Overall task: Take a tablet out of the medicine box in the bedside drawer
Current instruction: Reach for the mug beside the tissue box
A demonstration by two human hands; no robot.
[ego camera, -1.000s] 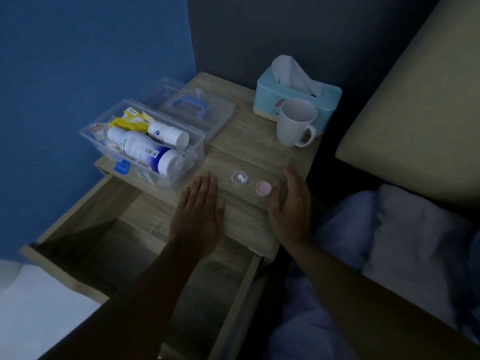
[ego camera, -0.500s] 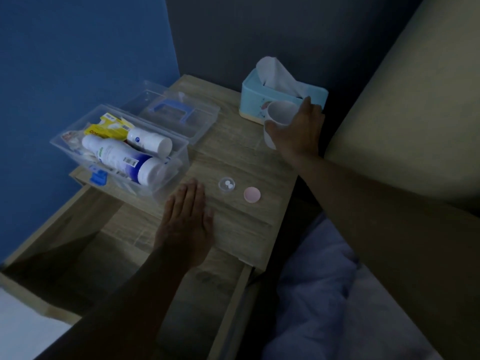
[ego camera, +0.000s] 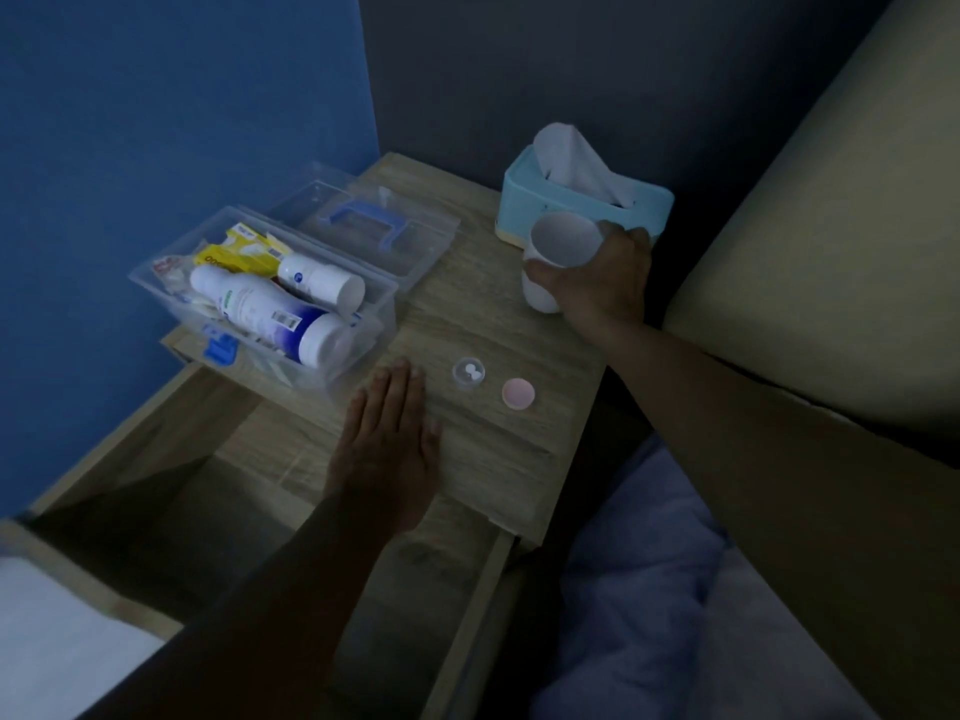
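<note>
Mug (ego camera: 558,259) now tilted in right hand (ego camera: 602,283), off nightstand (ego camera: 483,314).

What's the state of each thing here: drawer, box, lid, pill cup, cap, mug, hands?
Wooden bedside drawer: pulled open.
Clear plastic medicine box: open, on the tabletop, bottles lying inside.
Clear box lid with blue handle: off, lying behind the box.
Small clear round pill cup: uncapped, two white tablets inside.
Pink round cap: off, beside the cup.
White mug: tilted, in the right hand's grip.
Left hand: flat, empty.

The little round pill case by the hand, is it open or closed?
Open. The clear pill case shows two white tablets inside, and its pink lid lies beside it on the nightstand.
</note>
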